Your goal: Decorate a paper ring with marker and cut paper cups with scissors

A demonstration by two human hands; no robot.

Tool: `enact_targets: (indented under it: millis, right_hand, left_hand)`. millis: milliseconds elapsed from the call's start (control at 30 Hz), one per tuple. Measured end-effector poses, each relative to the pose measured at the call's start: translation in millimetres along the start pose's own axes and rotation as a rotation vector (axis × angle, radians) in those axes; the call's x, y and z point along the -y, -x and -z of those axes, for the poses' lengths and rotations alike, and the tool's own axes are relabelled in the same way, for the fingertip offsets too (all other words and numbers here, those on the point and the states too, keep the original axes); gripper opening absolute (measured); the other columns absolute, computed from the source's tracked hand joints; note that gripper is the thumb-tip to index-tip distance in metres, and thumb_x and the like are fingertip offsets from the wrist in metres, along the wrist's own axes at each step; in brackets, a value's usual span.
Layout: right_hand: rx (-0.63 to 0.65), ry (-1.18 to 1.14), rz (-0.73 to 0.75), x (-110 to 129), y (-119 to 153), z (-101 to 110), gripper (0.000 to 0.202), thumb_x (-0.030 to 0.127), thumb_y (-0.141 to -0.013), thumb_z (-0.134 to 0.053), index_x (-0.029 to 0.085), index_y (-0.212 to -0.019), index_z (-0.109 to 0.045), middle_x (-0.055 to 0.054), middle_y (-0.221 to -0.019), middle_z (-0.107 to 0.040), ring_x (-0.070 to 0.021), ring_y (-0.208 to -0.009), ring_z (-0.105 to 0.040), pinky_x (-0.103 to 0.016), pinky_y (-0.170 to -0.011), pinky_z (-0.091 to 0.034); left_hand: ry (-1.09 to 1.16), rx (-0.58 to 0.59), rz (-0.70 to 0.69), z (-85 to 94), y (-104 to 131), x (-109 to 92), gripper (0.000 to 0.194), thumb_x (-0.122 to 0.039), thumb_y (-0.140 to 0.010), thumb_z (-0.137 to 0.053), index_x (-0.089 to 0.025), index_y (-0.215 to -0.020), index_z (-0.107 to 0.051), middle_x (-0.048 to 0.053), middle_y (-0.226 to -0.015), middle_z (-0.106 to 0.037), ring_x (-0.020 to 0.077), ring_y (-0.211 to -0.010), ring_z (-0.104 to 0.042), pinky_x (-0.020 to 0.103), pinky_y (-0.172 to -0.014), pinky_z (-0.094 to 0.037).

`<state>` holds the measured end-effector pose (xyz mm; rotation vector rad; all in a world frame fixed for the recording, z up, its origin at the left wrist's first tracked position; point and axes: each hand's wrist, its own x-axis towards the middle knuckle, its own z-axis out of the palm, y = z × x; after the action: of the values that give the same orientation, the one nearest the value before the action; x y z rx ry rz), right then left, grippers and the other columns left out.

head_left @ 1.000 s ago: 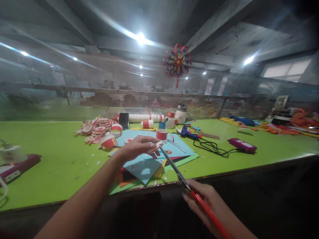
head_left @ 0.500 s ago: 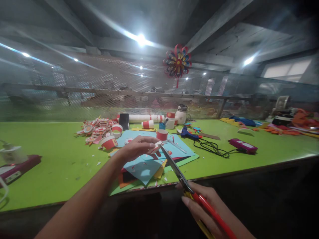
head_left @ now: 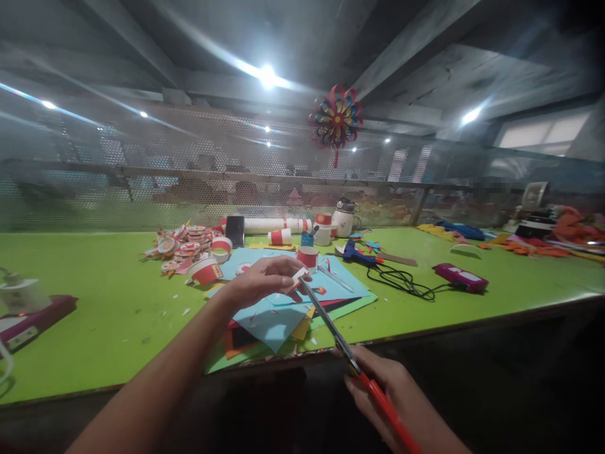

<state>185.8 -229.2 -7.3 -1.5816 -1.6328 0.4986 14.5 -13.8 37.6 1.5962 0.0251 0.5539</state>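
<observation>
My left hand (head_left: 265,279) pinches a small white paper piece (head_left: 299,275) above light blue sheets. My right hand (head_left: 375,378) is wrapped round red-handled scissors (head_left: 331,323), whose long blades point up and left, with their tips at the paper piece. The blades look nearly closed. Just behind the fingers stands a red and white paper cup (head_left: 307,257). Under both lies a stack of coloured paper (head_left: 276,321) with small scraps on it.
Cut cup rings (head_left: 182,246) are heaped at the left, near a black phone (head_left: 235,231). Right of the paper are a blue glue gun (head_left: 358,253), its black cord and a purple power strip (head_left: 460,278). A white bottle (head_left: 344,217) stands behind.
The scissor blades have come closer together and the handles have drawn together in my right hand. The tips and the paper piece have shifted slightly left.
</observation>
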Motion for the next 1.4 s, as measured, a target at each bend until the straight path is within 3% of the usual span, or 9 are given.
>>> enact_targets:
  millis: [100,200,333,533,700,867,1033,1400]
  right_hand:
    - [0.001,0.053,0.045,-1.3,0.3,0.0,0.017,0.015,-0.077,-0.048,0.018,-0.083,-0.064,0.001,-0.068,-0.057,-0.0124,-0.060,-0.052,-0.019,-0.056,-0.043]
    - [-0.058,0.131,0.108,-6.6,0.5,-0.6,0.036,0.008,-0.070,-0.047,0.017,-0.099,-0.066,-0.002,-0.080,-0.064,-0.0159,-0.071,-0.060,-0.023,-0.067,-0.048]
    - [-0.074,0.254,0.091,-13.8,1.6,-0.8,0.052,0.006,-0.068,-0.046,0.016,-0.116,-0.064,-0.006,-0.087,-0.069,-0.0194,-0.077,-0.065,-0.028,-0.072,-0.052]
    - [-0.106,0.305,0.117,-20.0,-0.2,4.0,0.049,0.006,-0.074,-0.045,0.019,-0.117,-0.064,-0.009,-0.105,-0.071,-0.0221,-0.098,-0.067,-0.033,-0.085,-0.053]
    - [-0.124,0.348,0.085,-27.2,-0.7,7.7,0.046,0.013,-0.080,-0.046,0.019,-0.124,-0.058,-0.011,-0.105,-0.068,-0.0238,-0.097,-0.065,-0.037,-0.085,-0.053]
    - [-0.075,0.346,0.037,-23.3,-3.5,1.5,0.046,0.013,-0.082,-0.043,0.019,-0.126,-0.056,-0.012,-0.107,-0.065,-0.0248,-0.101,-0.060,-0.040,-0.088,-0.049]
    - [-0.090,0.445,-0.056,-16.9,-12.2,-3.4,0.047,0.011,-0.081,-0.040,0.017,-0.125,-0.057,-0.013,-0.106,-0.063,-0.0276,-0.102,-0.057,-0.044,-0.090,-0.046]
    - [-0.140,0.569,-0.067,-14.0,-11.1,-2.9,0.049,0.006,-0.080,-0.042,0.017,-0.125,-0.057,-0.012,-0.101,-0.062,-0.0288,-0.099,-0.056,-0.043,-0.087,-0.046]
  left_hand:
    - [-0.012,-0.009,-0.045,-3.0,-0.1,-2.1,0.037,-0.024,-0.074,-0.074,-0.012,-0.107,-0.062,0.017,-0.113,-0.066,0.0256,-0.096,-0.066,0.042,-0.081,-0.055]
    - [-0.039,-0.025,-0.042,-3.5,0.2,-2.4,0.037,-0.024,-0.074,-0.074,-0.013,-0.108,-0.062,0.017,-0.114,-0.066,0.0282,-0.100,-0.066,0.041,-0.081,-0.055]
    - [-0.060,-0.006,-0.010,0.3,1.3,0.3,0.051,-0.025,-0.076,-0.074,-0.017,-0.123,-0.058,0.016,-0.118,-0.064,0.0310,-0.108,-0.064,0.041,-0.082,-0.054]
    - [-0.168,-0.043,-0.014,-0.7,0.6,2.5,0.048,-0.025,-0.079,-0.071,-0.016,-0.124,-0.055,0.016,-0.121,-0.061,0.0301,-0.106,-0.064,0.044,-0.084,-0.054]
    - [-0.256,-0.158,-0.110,-8.2,-5.3,6.2,0.038,-0.022,-0.078,-0.072,-0.017,-0.110,-0.052,0.012,-0.111,-0.062,0.0229,-0.100,-0.064,0.041,-0.084,-0.053]
    - [-0.407,-0.243,-0.166,-9.5,-9.8,15.2,0.040,-0.025,-0.078,-0.070,-0.018,-0.109,-0.046,0.010,-0.107,-0.062,0.0194,-0.093,-0.065,0.036,-0.079,-0.054]
    - [-0.507,-0.311,-0.156,-8.8,-10.7,21.5,0.041,-0.023,-0.078,-0.068,-0.019,-0.110,-0.043,0.009,-0.109,-0.061,0.0165,-0.089,-0.066,0.033,-0.080,-0.054]
    - [-0.687,-0.406,-0.152,-11.4,-11.6,20.7,0.037,-0.025,-0.077,-0.066,-0.020,-0.108,-0.046,0.005,-0.104,-0.063,0.0146,-0.081,-0.067,0.030,-0.072,-0.056]
